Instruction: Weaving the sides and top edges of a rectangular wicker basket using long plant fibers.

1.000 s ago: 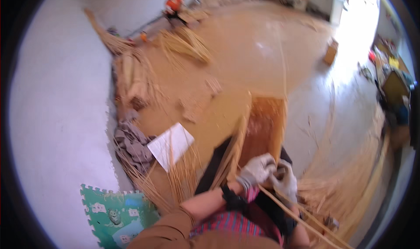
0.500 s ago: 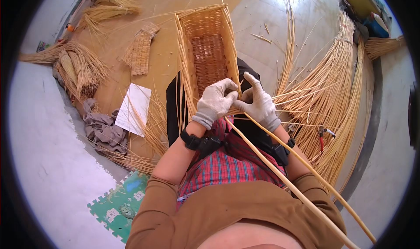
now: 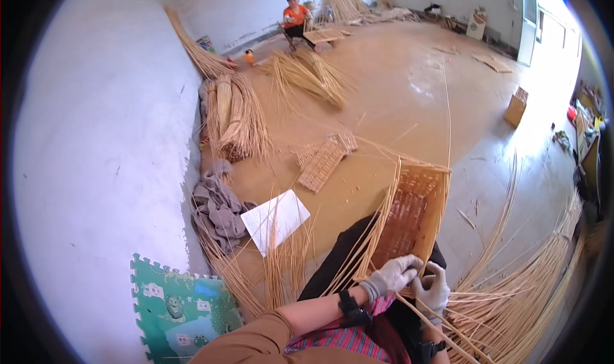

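Observation:
A tall, open wicker basket (image 3: 430, 196), rectangular, leans over my lap with its mouth toward me and a shiny brown woven inside. Both my hands wear pale work gloves and meet at its near edge. My left hand (image 3: 393, 276) is closed, its fingertips pinching a thin wicker rod at the rim. Close beside it, my right hand (image 3: 433, 292) curls thumb and fingers inward at the near right corner; what lies between the fingertips is hidden. Long, thick wicker rods (image 3: 448, 329) run from under my hands toward the lower right, past my right wrist. Loose rod ends stick out along the basket's left side.
Wicker rods (image 3: 531, 300) lie bundled on my right. To the left are a woven panel (image 3: 323, 162), a white sheet (image 3: 275, 220), grey cloth (image 3: 220, 210) and a green foam mat (image 3: 179, 313). A co-worker in orange (image 3: 295, 15) sits far back; a small box-shaped basket (image 3: 515, 107) stands far right.
The view has swung up and left, bringing the far room and a co-worker into sight. My hands stay at the basket's near edge; the right forefinger, raised before, is now bent inward.

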Tool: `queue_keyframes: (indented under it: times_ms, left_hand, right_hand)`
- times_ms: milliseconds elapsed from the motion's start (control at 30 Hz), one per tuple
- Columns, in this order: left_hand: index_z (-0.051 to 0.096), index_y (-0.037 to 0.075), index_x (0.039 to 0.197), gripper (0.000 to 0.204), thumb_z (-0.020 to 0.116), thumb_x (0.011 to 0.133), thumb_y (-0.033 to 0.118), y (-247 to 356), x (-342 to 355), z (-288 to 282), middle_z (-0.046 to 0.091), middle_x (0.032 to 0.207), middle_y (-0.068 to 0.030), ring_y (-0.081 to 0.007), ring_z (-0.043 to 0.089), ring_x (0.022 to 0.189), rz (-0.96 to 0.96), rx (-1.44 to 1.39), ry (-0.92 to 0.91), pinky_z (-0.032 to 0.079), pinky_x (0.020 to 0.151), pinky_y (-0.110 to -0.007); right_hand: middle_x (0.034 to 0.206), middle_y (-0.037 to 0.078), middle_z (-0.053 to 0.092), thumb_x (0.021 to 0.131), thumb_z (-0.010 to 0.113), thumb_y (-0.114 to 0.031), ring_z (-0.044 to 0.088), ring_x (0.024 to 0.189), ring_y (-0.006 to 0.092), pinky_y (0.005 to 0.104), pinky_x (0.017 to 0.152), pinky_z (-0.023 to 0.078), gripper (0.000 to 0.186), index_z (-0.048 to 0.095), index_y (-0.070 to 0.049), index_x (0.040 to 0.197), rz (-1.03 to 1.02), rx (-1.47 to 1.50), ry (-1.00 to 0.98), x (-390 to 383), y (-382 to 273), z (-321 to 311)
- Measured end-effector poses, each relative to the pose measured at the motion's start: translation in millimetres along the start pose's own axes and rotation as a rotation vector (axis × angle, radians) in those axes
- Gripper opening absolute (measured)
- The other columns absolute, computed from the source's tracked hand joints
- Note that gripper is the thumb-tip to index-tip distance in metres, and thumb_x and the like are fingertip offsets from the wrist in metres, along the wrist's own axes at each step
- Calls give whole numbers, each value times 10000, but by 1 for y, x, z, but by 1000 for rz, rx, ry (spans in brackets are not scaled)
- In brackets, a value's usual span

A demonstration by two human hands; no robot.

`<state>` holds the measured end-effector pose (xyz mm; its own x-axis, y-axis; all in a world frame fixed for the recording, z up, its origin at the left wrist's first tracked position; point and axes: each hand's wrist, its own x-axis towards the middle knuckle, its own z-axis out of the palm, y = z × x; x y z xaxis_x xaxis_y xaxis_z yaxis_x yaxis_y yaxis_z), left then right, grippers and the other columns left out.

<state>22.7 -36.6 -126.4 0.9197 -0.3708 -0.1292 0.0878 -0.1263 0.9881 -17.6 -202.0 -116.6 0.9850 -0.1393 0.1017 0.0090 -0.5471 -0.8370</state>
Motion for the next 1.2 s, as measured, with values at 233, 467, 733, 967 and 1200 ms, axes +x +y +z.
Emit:
queue_keyframes:
  times_ms: [233,467,733,967,1200]
  left_hand:
    - [603,-37,1349,335,606,1017,16,-3,-4,-20,691,1229,-104,-156,628,1170,12,-43,37,501,1053,-309]
    - [631,-19,1321,332,659,994,32,-3,-8,-3,708,1191,-84,-151,654,1120,-80,-200,11,537,987,-311]
    - [667,10,1263,360,740,911,-4,18,-14,-23,703,1087,-63,-161,675,1031,2,-150,125,569,934,-313]
    - [656,16,1317,419,756,910,0,17,-10,-26,689,1131,-60,-148,670,1047,36,17,10,562,950,-305]
    - [680,8,1289,419,777,882,-10,11,-15,-23,686,1112,-63,-159,677,1028,78,37,56,557,952,-295]
  right_hand:
    - [714,73,729,799,884,-202,718,609,192,345,607,564,536,613,-127,1256,-30,53,-87,10,-20,7]
    - [799,114,751,792,905,-210,736,708,178,327,688,585,324,704,-63,999,-8,107,-26,-11,-9,-7]
    - [910,129,759,868,836,-169,742,809,195,319,748,582,231,750,-25,1027,-46,153,-160,2,-36,-7]
    - [908,87,766,862,847,-126,731,840,124,281,776,592,276,737,-21,1093,98,193,-156,-6,-22,-6]
    - [950,81,778,863,836,-84,729,848,115,275,794,595,236,754,-6,1070,127,255,-160,-14,-18,-3]
